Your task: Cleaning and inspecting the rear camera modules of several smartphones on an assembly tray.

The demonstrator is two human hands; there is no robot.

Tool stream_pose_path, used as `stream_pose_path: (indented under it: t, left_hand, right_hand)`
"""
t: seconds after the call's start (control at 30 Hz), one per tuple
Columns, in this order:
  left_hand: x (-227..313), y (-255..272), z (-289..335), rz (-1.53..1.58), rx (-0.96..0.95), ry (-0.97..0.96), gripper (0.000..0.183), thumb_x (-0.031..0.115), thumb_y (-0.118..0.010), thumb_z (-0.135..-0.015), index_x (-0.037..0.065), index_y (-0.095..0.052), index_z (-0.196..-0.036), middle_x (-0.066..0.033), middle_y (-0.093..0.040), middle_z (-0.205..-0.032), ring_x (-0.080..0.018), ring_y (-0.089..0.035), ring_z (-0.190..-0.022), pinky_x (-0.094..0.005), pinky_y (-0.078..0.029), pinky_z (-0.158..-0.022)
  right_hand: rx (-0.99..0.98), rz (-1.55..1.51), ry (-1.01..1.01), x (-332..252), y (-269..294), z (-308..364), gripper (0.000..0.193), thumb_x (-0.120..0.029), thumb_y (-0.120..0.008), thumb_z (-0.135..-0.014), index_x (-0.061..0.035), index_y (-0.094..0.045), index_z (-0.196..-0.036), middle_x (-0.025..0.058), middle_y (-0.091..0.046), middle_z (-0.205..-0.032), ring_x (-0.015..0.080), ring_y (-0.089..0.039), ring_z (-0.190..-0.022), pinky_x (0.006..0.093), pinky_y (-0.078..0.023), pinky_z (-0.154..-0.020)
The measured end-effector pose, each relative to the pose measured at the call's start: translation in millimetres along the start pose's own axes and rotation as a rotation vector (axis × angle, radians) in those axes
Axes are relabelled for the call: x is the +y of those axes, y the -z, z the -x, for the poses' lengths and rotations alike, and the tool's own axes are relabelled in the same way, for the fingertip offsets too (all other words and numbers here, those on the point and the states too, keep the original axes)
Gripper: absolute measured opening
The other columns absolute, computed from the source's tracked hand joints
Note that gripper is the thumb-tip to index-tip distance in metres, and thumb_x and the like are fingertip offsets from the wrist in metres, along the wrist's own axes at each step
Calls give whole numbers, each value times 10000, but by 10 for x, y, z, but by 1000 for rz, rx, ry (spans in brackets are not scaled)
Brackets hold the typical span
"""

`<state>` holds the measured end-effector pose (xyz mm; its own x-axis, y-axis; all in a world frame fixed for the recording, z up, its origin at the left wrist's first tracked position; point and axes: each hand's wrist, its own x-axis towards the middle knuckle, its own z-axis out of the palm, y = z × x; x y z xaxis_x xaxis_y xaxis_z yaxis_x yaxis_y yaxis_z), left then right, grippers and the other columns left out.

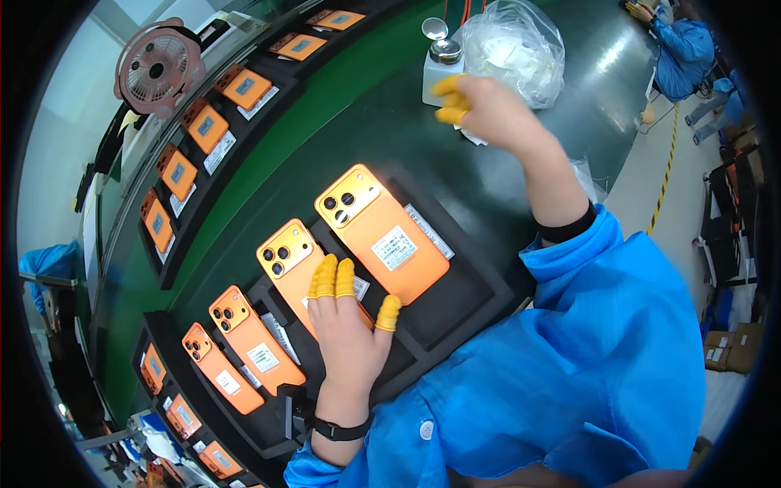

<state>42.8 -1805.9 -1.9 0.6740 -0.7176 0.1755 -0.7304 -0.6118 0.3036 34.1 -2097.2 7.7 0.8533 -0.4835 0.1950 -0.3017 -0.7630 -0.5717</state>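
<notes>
Orange phones: in the head view, four lie back-up at a slant in black foam tray (449,302) sections on the green table (358,122); the dividers seemingly keep them from rubbing, and this way up their lenses and white labels show.
Yellow finger cots (324,281): worn on both hands, probably to keep prints off the smooth backs.
Left hand (350,332): half spread, three fingers together and the thumb apart, laid over the second phone from the right (298,281); whether it grips or only rests, I cannot tell.
Right hand (492,110): loosely curled beside the white dispenser (441,71) with its metal top; whether it pinches anything is hidden.
Phone under the palm: directly beneath the left hand, camera end jutting out past the fingertips.
Rightmost phone (366,236): just right of that hand, its lower corner by the thumb tip, well apart from the right hand.
</notes>
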Motion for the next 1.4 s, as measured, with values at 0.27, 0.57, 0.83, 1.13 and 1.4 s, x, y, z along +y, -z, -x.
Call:
stream_pose_path:
  t: [0.27, 0.57, 0.83, 1.13, 1.4]
  left_hand:
    - [-79, -50, 22, 472, 255, 148, 355, 112, -615, -742, -11, -493, -1052, -140, -478, -944, -262, -509, -865, -308, -419, -740]
    - [-164, -48, 6, 508, 282, 127, 305, 91, -593, -754, -16, -504, -1025, -127, -486, -925, -238, -512, -835, -297, -414, -727]
    - [-186, -94, 17, 830, 296, 158, 429, 142, -590, -790, 1, -428, -1161, -83, -499, -980, -153, -507, -860, -269, -415, -752]
    - [-82, -21, 37, 1188, 322, 186, 450, 109, -606, -782, 26, -404, -1175, -92, -513, -1041, -151, -520, -916, -254, -455, -729]
    - [-131, -1, 26, 1069, 541, 225, 353, 40, -555, -803, -15, -434, -1131, -95, -522, -1040, -158, -506, -959, -276, -402, -847]
  right_hand:
    - [-119, 545, -218, 475, -115, -140, 278, -198, -645, -667, -89, -621, -921, 101, -619, -866, 247, -596, -817, 343, -473, -699]
    - [110, 213, -212, 361, 20, -126, 216, -178, -606, -715, -56, -622, -893, 108, -617, -835, 221, -601, -763, 322, -469, -654]
    - [-511, -1150, 22, -328, -319, 183, 187, -196, -572, -813, -30, -603, -894, 23, -595, -765, 77, -535, -657, 217, -432, -590]
    - [-1048, -1271, -104, -803, -688, 597, 172, -179, -515, -852, -27, -532, -931, 42, -569, -717, 71, -510, -594, 195, -405, -545]
    - [-892, -1572, -142, -764, -836, 589, 163, -128, -469, -871, 0, -500, -967, 69, -578, -782, 94, -534, -641, 227, -455, -609]
